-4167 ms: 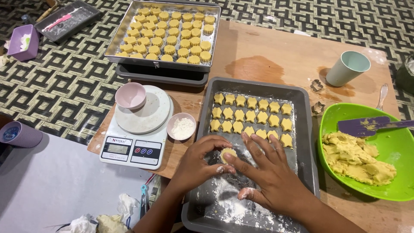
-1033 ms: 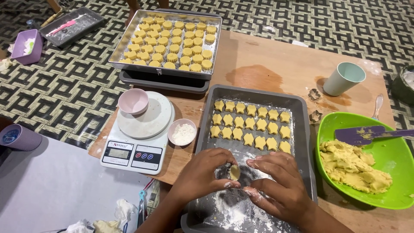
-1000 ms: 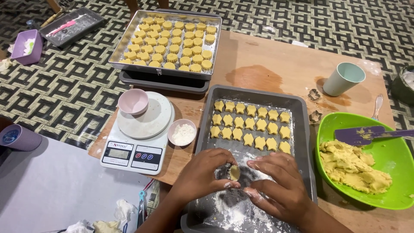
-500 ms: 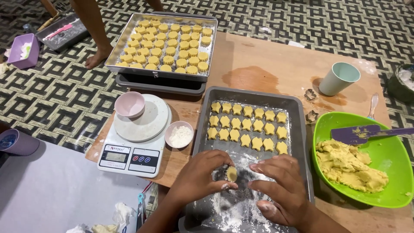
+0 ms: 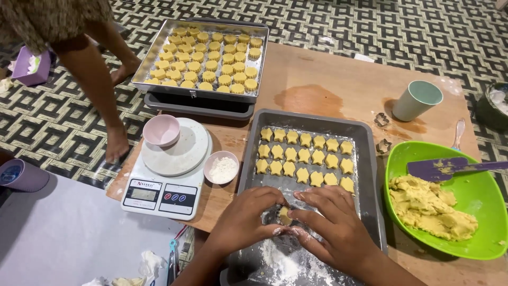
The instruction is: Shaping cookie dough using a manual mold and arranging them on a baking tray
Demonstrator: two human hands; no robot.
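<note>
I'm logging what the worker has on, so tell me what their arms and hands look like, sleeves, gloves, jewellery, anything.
Both forearms are bare as far as the picture shows: no sleeves or cuffs in view. The left hand and right hand wear no gloves, and no rings, watch or bracelets show. White flour dusts the fingertips of the left hand. Nails look short and unpainted.

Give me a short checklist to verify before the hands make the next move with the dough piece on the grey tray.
1. Dough piece sits between the left hand and right hand: ok.
2. Free space on the grey tray below the star cookies: ok.
3. Flour on the tray near the hands: ok.
4. More dough in the green bowl: ok.
5. Piece fully shaped: cannot tell.
</note>
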